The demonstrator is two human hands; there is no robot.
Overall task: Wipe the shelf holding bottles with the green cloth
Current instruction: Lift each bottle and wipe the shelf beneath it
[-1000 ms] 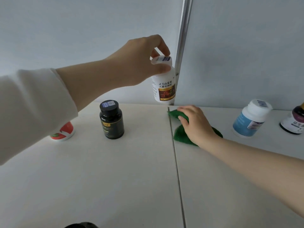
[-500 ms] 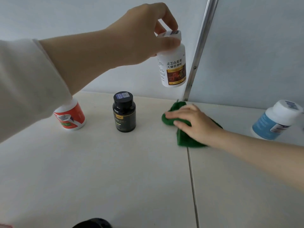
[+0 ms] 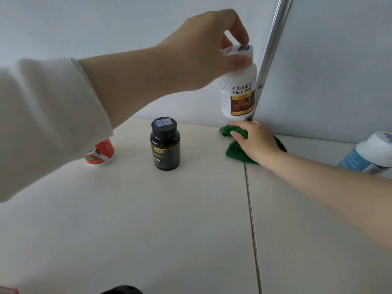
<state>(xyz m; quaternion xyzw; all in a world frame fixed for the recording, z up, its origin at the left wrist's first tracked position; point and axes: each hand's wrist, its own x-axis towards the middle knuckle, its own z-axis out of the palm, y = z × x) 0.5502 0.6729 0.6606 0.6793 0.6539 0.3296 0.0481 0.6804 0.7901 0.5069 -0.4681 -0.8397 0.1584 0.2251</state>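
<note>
Cream-coloured shelf (image 3: 148,219) fills the lower part of the frame, with a plain pale grey back wall (image 3: 84,28) behind it and a thin seam (image 3: 251,219) running front to back right of centre.

Far left, a red-and-white bottle (image 3: 101,155) stands on the shelf, half hidden behind a white sleeve (image 3: 42,124). Just right of it, well apart, is a black bottle (image 3: 165,145), upright, with a label on its cap.

Upper middle of the frame: the left hand (image 3: 201,54) comes in from the left, and its fingers (image 3: 237,62) are clamped round the cap of a white bottle (image 3: 238,90) from above. That bottle hangs upright off the shelf, right against a metal post (image 3: 273,39) that runs up the wall.

Directly below the bottle's base, at the back edge of the shelf by the foot of the post, sits the green cloth (image 3: 233,151), bunched up across the seam. The right hand (image 3: 256,143) is on top of it, fingers curled over the bunched part and pressing it down.

Far right edge, a blue-and-white bottle (image 3: 369,153) stands on the shelf, partly cut off.
</note>
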